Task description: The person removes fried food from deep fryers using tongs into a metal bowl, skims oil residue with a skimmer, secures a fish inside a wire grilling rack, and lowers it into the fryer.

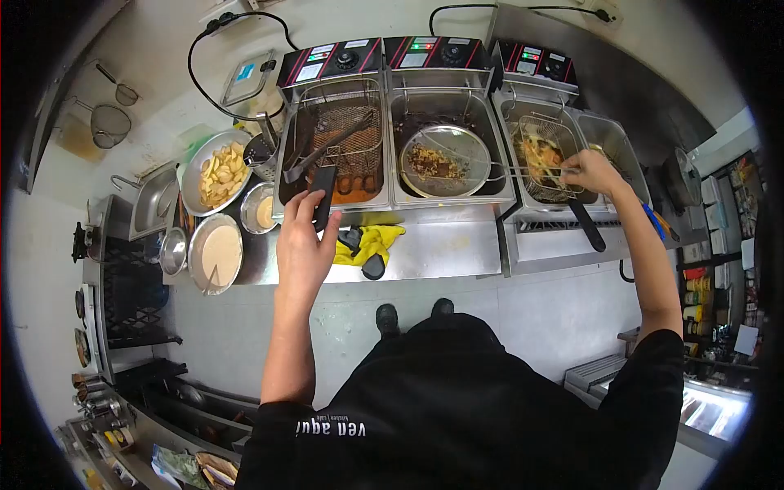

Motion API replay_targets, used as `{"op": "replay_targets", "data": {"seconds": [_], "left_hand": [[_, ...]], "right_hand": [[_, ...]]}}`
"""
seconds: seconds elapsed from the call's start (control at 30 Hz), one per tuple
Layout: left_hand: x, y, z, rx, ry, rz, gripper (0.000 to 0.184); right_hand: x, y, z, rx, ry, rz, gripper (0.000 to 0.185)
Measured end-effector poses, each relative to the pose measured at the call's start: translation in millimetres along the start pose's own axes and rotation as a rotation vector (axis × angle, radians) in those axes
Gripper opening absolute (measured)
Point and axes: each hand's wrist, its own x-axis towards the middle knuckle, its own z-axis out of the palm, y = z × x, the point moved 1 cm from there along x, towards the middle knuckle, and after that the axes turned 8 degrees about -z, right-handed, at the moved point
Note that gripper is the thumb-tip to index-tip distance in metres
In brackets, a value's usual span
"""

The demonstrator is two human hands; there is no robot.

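Observation:
My left hand (300, 237) is closed around the black handle (324, 196) of the fryer basket (347, 110) at the left fryer, thumb on one side and fingers on the other. Tongs (331, 147) lie across this basket. Pinched in my right hand (594, 173) is the thin wire handle of a round mesh strainer (445, 161), held over the middle fryer (453, 198). Brown crumbs (437, 166) lie on its mesh. Below the strainer's handle, a second basket (539, 135) in the right fryer contains pale golden food (539, 159); its black handle (586, 226) points toward me.
To the left stand a bowl of cut potatoes (220, 175), a bowl of batter (219, 253) and smaller metal bowls (173, 251). A yellow and black cloth or glove (377, 243) lies on the steel counter (449, 249). Power cords (196, 57) run along the wall.

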Motion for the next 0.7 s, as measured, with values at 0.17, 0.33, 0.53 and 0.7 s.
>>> {"op": "replay_targets", "data": {"seconds": [0.17,0.33,0.53,0.7], "left_hand": [[1,2,0,0.004,-0.023,-0.057,0.035],[0,2,0,0.008,-0.01,-0.022,0.036],[0,2,0,-0.018,0.002,-0.054,0.034],[0,4,0,-0.031,-0.004,-0.063,0.033]], "right_hand": [[11,-12,-12,0.128,-0.158,0.066,0.036],[35,-32,-9,-0.01,-0.131,0.084,0.033],[29,-28,29,0.083,0.068,0.128,0.034],[6,-15,45,0.136,0.148,0.175,0.036]]}}
